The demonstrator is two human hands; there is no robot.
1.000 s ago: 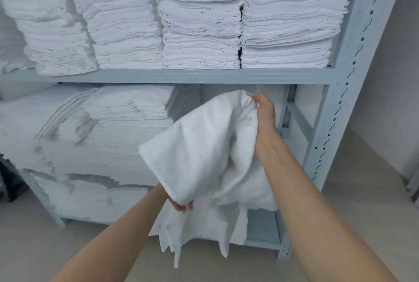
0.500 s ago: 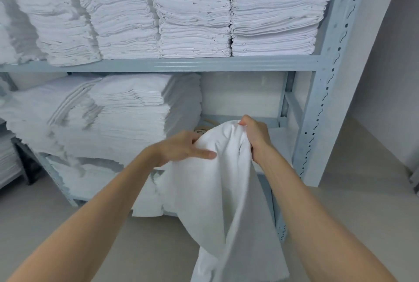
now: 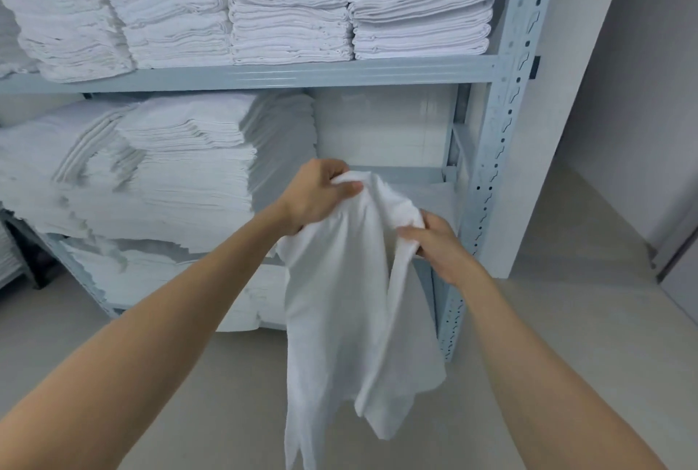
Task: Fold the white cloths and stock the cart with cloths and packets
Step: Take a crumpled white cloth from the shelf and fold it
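A white cloth (image 3: 340,318) hangs unfolded in front of me, reaching down past the frame's bottom. My left hand (image 3: 317,197) grips its top edge, thumb over the bunched fabric. My right hand (image 3: 434,239) grips the cloth's right edge a little lower and to the right. Both hands are in front of the middle shelf of a grey metal rack (image 3: 502,152). No cart or packets are in view.
Tall stacks of folded white cloths (image 3: 287,4) fill the rack's top shelf, and more stacks (image 3: 170,174) fill the left of the middle and bottom shelves. The right part of the middle shelf (image 3: 385,129) shows bare wall. Pale floor (image 3: 566,318) lies to the right, a door edge (image 3: 676,261) beyond.
My left hand has come up from under the cloth to grip its top. My right hand has slid from the top down the right edge. The cloth now hangs lower.
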